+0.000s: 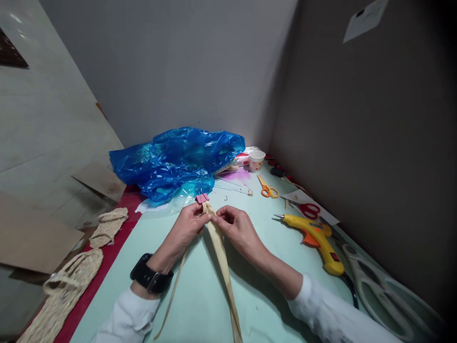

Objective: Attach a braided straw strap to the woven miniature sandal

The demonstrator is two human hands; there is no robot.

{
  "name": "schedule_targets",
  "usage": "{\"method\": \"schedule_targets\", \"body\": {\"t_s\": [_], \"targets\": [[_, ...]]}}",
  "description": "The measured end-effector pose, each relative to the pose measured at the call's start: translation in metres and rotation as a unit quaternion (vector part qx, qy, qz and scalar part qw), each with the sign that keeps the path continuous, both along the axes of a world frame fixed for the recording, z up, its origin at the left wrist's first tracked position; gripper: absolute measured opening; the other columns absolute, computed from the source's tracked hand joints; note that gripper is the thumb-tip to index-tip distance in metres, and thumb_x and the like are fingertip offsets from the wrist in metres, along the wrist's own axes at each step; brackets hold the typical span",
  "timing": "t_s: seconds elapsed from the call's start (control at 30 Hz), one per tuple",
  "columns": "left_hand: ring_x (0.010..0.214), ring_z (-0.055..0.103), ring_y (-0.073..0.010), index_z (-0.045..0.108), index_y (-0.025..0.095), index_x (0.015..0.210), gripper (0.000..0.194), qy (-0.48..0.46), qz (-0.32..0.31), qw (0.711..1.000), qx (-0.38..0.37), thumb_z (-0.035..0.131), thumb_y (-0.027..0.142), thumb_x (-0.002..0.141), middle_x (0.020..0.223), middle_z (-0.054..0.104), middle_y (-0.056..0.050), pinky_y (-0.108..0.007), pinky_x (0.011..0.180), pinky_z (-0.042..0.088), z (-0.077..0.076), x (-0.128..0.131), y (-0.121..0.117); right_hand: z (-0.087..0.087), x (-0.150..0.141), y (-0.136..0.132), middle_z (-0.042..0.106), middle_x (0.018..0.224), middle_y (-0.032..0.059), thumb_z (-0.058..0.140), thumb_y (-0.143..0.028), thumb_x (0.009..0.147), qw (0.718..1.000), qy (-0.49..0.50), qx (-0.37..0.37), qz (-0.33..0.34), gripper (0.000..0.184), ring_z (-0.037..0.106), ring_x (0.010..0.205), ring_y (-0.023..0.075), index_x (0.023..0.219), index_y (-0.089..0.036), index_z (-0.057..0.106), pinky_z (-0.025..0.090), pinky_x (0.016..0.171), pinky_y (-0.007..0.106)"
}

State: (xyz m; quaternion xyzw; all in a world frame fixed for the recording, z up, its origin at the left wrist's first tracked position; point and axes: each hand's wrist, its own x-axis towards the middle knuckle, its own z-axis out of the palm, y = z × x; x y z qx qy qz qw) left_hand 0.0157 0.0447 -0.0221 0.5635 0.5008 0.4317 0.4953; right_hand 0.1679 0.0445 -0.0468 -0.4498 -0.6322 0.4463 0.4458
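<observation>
Pale straw-coloured fibre strips (217,245) run from a pink clip (202,197) down toward the front of the table. My left hand (191,221) pinches the strips just below the clip, thumb and fingers pressed together. Close beside it, my right hand (237,226) also pinches the strips, and the two thumbs nearly meet. One thin loose strip (175,290) hangs down from under my left hand. The fingertips partly hide the strips where they are gripped.
A crumpled blue plastic bag (178,162) lies at the back, beside a paper cup (256,160). To the right are orange scissors (266,186), red scissors (309,209), a yellow glue gun (317,238) and large grey scissors (378,290). Woven straw pieces (67,295) lie along the left edge.
</observation>
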Motion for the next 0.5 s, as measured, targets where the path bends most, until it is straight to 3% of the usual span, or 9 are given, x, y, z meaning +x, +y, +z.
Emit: {"method": "schedule_targets", "body": {"t_s": [0.3, 0.5], "targets": [[0.053, 0.038, -0.0085, 0.061, 0.014, 0.080, 0.019, 0.003, 0.001, 1.000, 0.012, 0.066, 0.027, 0.067, 0.066, 0.053, 0.005, -0.022, 0.049, 0.029, -0.013, 0.002, 0.006, -0.010, -0.004, 0.004, 0.059, 0.064, 0.0014, 0.062, -0.034, 0.076, 0.999, 0.015, -0.046, -0.014, 0.021, 0.049, 0.058, 0.0131, 0.071, -0.014, 0.065, 0.035, 0.055, 0.025], [0.062, 0.050, -0.0139, 0.059, 0.016, 0.074, 0.011, 0.020, 0.008, 0.999, 0.037, 0.062, 0.023, 0.067, 0.065, 0.055, 0.003, -0.025, 0.058, 0.039, -0.013, 0.008, 0.005, -0.014, -0.005, 0.007, 0.053, 0.059, -0.0011, 0.060, -0.033, 0.069, 0.995, 0.049, -0.086, -0.007, 0.018, 0.046, 0.055, 0.0120, 0.067, -0.015, 0.060, 0.033, 0.053, 0.024]]}}
